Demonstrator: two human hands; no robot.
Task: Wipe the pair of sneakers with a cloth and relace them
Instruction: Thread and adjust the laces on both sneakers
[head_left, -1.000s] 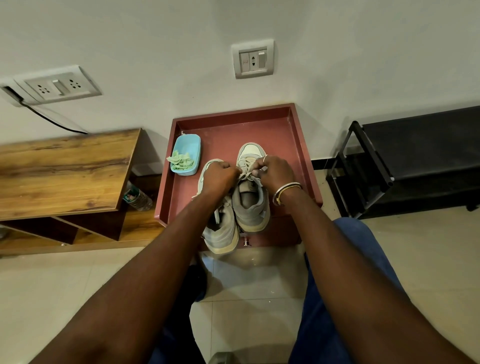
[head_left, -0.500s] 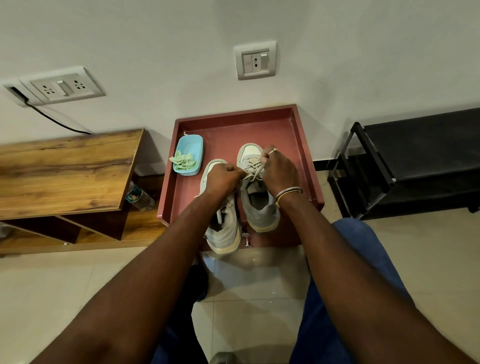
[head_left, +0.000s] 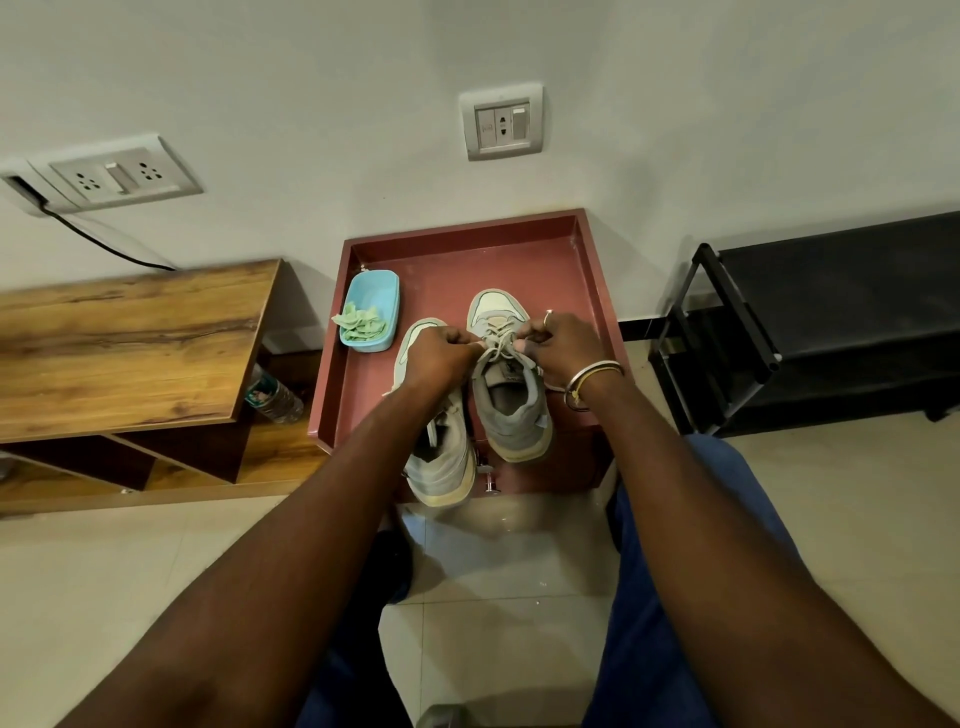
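Two grey sneakers stand side by side, toes toward the wall, on a red tray-topped stand (head_left: 592, 291). The right sneaker (head_left: 511, 400) has its lace (head_left: 496, 340) crossed over the tongue. My left hand (head_left: 441, 356) pinches one lace end at the shoe's left side. My right hand (head_left: 563, 345), with a ring and bangles, pinches the other end on the right. The left sneaker (head_left: 441, 452) lies partly under my left wrist, its heel over the stand's front edge. A green cloth (head_left: 362, 322) lies crumpled in a blue tub (head_left: 382, 291) at the tray's left.
A wooden bench (head_left: 124, 343) stands to the left, with a plastic bottle (head_left: 272, 397) beneath its right end. A black metal rack (head_left: 831, 322) stands to the right. Wall sockets and a cable sit above. My knees in blue trousers are over the tiled floor.
Both hands moved slightly apart and toward the toe of the right sneaker, drawing the lace ends out sideways. The right sneaker shifted a little further onto the tray.
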